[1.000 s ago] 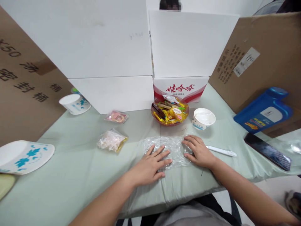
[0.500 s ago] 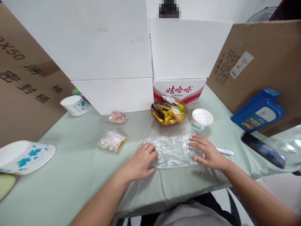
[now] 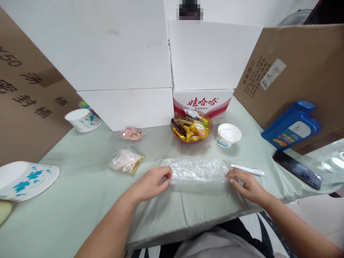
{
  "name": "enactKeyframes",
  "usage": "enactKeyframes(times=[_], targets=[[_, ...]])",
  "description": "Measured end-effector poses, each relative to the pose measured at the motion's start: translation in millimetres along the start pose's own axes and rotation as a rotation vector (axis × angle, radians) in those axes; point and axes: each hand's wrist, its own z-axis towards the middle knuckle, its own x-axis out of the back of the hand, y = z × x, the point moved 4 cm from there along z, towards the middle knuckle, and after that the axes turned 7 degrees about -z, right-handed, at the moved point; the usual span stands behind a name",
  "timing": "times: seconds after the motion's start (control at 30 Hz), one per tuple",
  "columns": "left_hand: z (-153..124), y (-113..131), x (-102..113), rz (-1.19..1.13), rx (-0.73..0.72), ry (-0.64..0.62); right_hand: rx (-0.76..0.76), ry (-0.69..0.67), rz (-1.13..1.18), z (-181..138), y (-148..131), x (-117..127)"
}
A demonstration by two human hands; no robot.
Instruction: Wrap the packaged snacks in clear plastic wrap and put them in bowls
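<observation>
Head view: left hand (image 3: 150, 182), right hand (image 3: 245, 183) pinch plastic wrap (image 3: 197, 169) ends, palms down.

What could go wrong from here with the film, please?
1. The thin, crumpled film is pinched at its ends by the left hand and right hand; a hard pull might tear it or make it stick to itself.
2. The pen lies close by the right hand; a sideways move could knock it away.
3. The cup stands just behind the film and might tip if the film swings up.
</observation>
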Motion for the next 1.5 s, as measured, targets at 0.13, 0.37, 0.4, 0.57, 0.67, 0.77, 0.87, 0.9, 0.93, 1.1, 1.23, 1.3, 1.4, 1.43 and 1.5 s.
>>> enactKeyframes(times=[0.13,0.37,0.4,0.57,0.67,0.77,0.87,0.9,0.93,1.1,1.23,1.3,1.4,1.43,1.5], targets=[[6.8,-21.4,0.7,-0.032,0.141,0.211,-0.31,0.066,-0.1,16.9,13.3,-6.6],[22.5,-42.0,-14.3,0.137,0.267,0.399,-0.376,-0.039,-0.578,31.5,21.7,-31.8],[23.9,-42.9,-16.1,0.169,0.293,0.416,-0.375,-0.055,-0.611,31.0,22.2,-33.6],[27.9,-46.0,-17.6,0.264,0.391,0.532,-0.366,-0.075,-0.66,27.9,23.4,-34.2],[27.8,-50.0,-12.5,0.247,0.406,0.57,-0.354,-0.073,-0.65,27.0,23.9,-33.0],[20.5,-50.8,-1.9,0.188,0.383,0.688,-0.348,-0.037,-0.613,26.3,24.8,-30.1],[9.3,-36.8,5.3,0.195,0.199,0.827,-0.29,0.11,-0.573,26.2,19.2,-20.5],[7.9,-29.1,3.5,0.206,0.096,0.798,-0.252,0.176,-0.563,26.0,15.0,-16.4],[8.2,-20.9,-0.9,0.214,-0.016,0.719,-0.198,0.227,-0.551,25.7,9.7,-13.0],[18.0,-2.5,-30.1,0.32,-0.254,0.271,0.222,-0.016,-0.476,21.9,-17.7,-28.5],[22.9,-16.4,-30.2,0.399,-0.073,0.248,0.235,-0.24,-0.446,14.3,-14.1,-48.5],[22.0,-20.6,-27.6,0.408,-0.024,0.262,0.2,-0.238,-0.435,11.0,-8.0,-49.4],[20.3,-22.1,-25.4,0.438,0.004,0.285,0.173,-0.211,-0.423,3.2,-1.6,-42.4],[20.2,-22.1,-25.2,0.444,0.008,0.291,0.169,-0.216,-0.419,-0.7,-1.6,-39.5],[20.8,-21.9,-24.9,0.44,0.015,0.31,0.175,-0.241,-0.396,-10.8,-7.3,-34.9]])
